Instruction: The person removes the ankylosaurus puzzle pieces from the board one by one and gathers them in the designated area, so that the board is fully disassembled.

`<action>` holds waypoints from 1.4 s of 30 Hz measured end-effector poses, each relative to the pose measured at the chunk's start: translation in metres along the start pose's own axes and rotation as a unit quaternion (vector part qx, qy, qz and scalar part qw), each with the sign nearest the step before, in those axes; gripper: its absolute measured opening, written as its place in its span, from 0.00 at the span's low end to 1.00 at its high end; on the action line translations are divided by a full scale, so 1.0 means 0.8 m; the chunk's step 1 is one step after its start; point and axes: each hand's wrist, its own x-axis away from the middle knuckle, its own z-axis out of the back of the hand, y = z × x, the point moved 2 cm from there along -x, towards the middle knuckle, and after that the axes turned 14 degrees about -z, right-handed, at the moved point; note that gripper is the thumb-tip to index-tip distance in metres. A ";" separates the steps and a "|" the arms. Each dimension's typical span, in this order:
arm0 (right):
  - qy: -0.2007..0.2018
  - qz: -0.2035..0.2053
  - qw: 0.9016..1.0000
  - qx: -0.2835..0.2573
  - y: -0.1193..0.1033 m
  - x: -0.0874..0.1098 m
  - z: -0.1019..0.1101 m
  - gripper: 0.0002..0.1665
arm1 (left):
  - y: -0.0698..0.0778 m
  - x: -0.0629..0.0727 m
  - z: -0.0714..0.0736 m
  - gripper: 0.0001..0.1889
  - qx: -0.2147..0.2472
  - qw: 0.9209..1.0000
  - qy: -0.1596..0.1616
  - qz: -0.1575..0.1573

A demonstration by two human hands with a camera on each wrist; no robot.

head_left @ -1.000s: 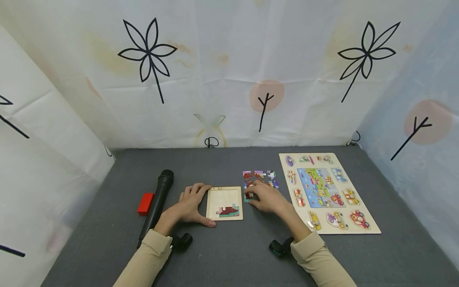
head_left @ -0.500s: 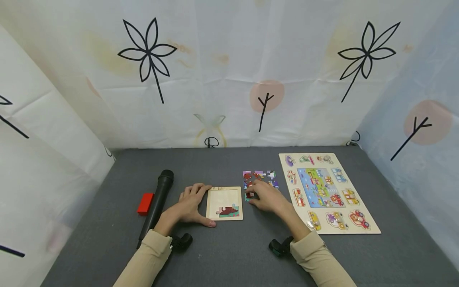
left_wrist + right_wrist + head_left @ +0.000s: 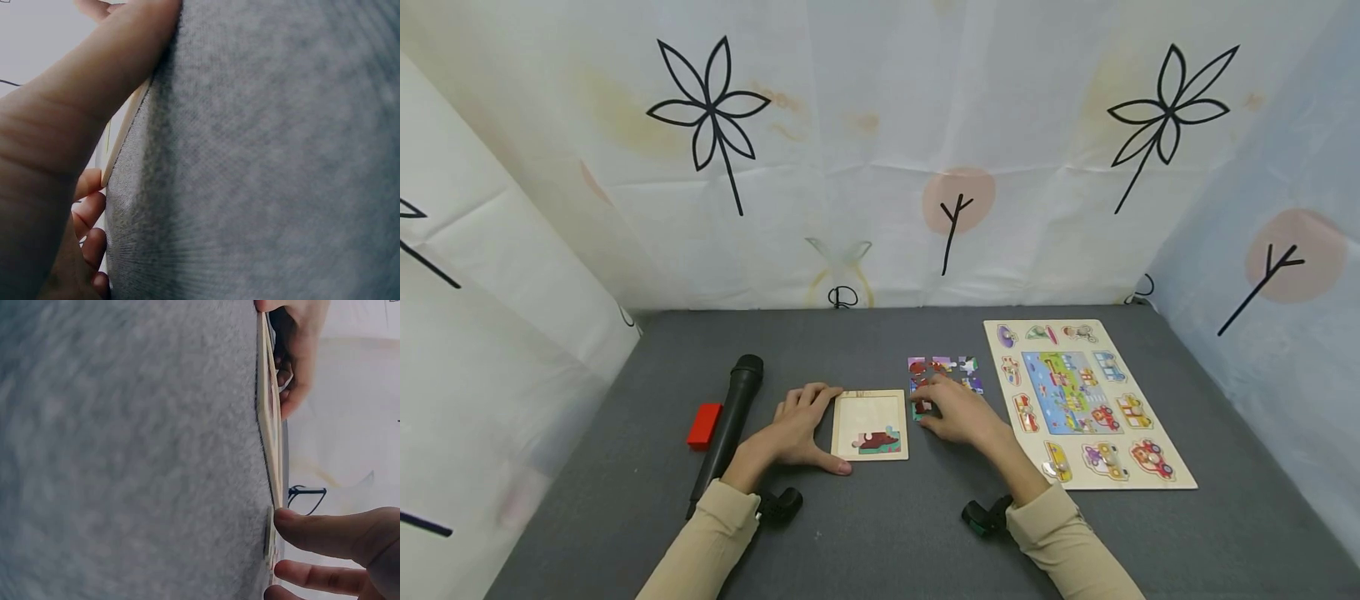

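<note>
A small square wooden puzzle tray (image 3: 871, 417) lies flat on the grey table, with joined jigsaw pieces (image 3: 878, 442) in its lower right part. My left hand (image 3: 801, 425) spreads along the tray's left side, its index finger touching the far corner and its thumb at the near corner. Right of the tray, my right hand (image 3: 958, 412) bends over several loose jigsaw pieces (image 3: 967, 365) and hides some of them. Its thumb and forefinger stand around a red and teal jigsaw piece (image 3: 922, 408). In the right wrist view the thumb (image 3: 325, 534) meets that low edge.
A large wooden picture board (image 3: 1078, 462) with colourful shapes lies at the right. Left of the left hand lie a black microphone (image 3: 730, 421) and a red block (image 3: 703, 426). White patterned cloth (image 3: 850, 150) hangs behind the table.
The red and teal jigsaw piece under my right fingers has shifted very slightly away from me. My left hand and the tray have stayed still.
</note>
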 end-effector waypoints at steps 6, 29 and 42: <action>0.006 0.012 1.000 -0.007 -0.010 0.006 0.004 0.20 | -0.001 -0.001 0.000 0.65 -0.002 1.000 0.001 0.000; -0.064 0.055 0.996 -0.029 -0.067 0.007 -0.015 0.21 | -0.002 -0.001 -0.002 0.64 -0.002 1.000 -0.003 0.001; -0.082 0.087 0.993 -0.008 -0.078 0.007 -0.032 0.20 | -0.002 -0.002 -0.003 0.64 -0.001 1.000 -0.001 -0.001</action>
